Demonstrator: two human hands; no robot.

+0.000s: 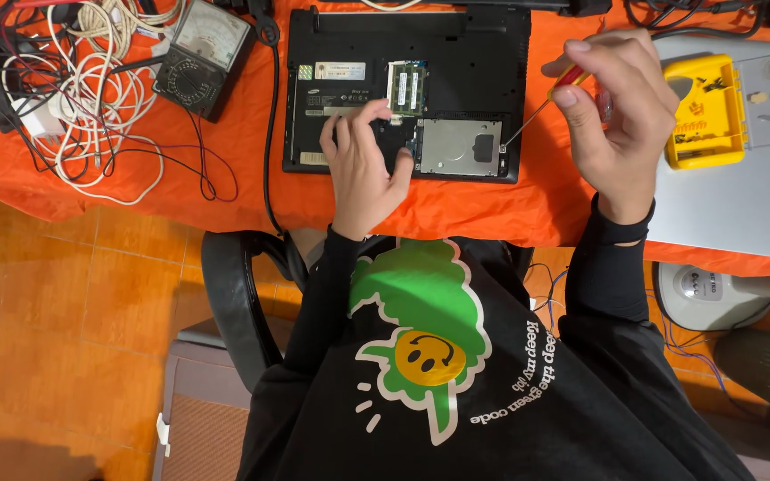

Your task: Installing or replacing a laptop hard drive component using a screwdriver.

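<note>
Screwdriver point(552, 96) in right fingers point(572, 96) (laptop point(407, 53) below)

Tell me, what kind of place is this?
Probably a home electronics repair bench: an opened black laptop lies upside down on an orange tablecloth, the right hand holds a red-handled screwdriver, and a black dial multimeter sits nearby.

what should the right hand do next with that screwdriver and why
Probably turn the screwdriver in place: the right hand holds it with its tip at the corner of the silver drive cover, while the left hand steadies the laptop.
</note>
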